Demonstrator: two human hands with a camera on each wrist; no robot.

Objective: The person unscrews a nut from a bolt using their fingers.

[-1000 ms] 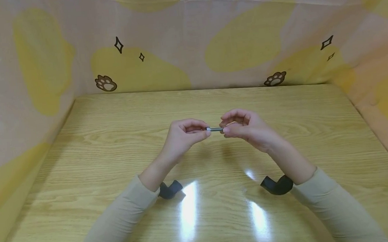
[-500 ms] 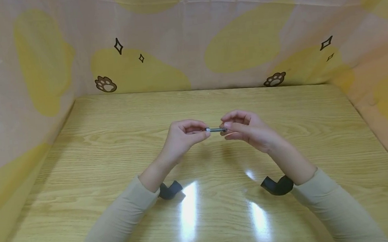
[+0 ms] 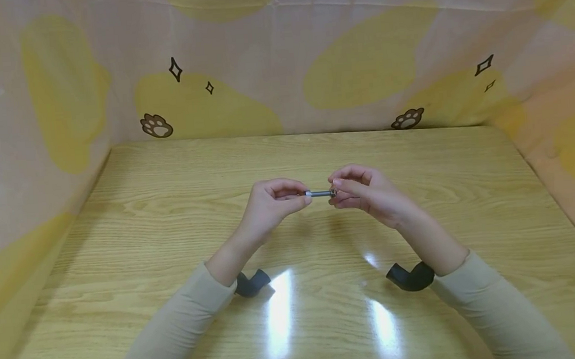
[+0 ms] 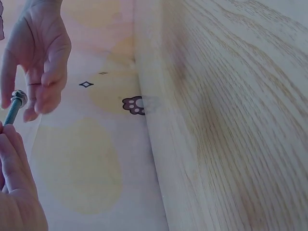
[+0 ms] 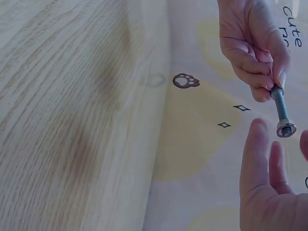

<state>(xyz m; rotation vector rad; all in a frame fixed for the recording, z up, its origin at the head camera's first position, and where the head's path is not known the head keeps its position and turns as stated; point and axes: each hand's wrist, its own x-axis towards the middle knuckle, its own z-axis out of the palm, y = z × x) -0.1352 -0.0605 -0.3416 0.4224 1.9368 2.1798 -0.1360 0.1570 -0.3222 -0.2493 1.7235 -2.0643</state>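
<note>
My left hand [image 3: 278, 201] pinches one end of a metal bolt [image 3: 321, 194] between thumb and fingers, holding it level above the table. A nut [image 3: 333, 193] with a flange or washer sits on the bolt's other end, on the right. Around that end is my right hand [image 3: 364, 193], its fingers spread. In the right wrist view, the fingertips [image 5: 259, 126] stand apart from the nut [image 5: 286, 129], with a gap visible. The left wrist view shows the threaded shank [image 4: 12, 114] rising from my left fingers [image 4: 14, 159]. My left fingers hide the bolt's held end.
Both hands are over a wood-grain table [image 3: 175, 171]. A pale cloth [image 3: 287, 50] with yellow patches and paw prints stands behind and along the sides. Dark curved pieces [image 3: 410, 276] show beside both wrists. Light glares off the near tabletop.
My right thumb has come off the nut and shifted upward, leaving the nut exposed. My left hand has kept its pinch on the bolt almost in place.
</note>
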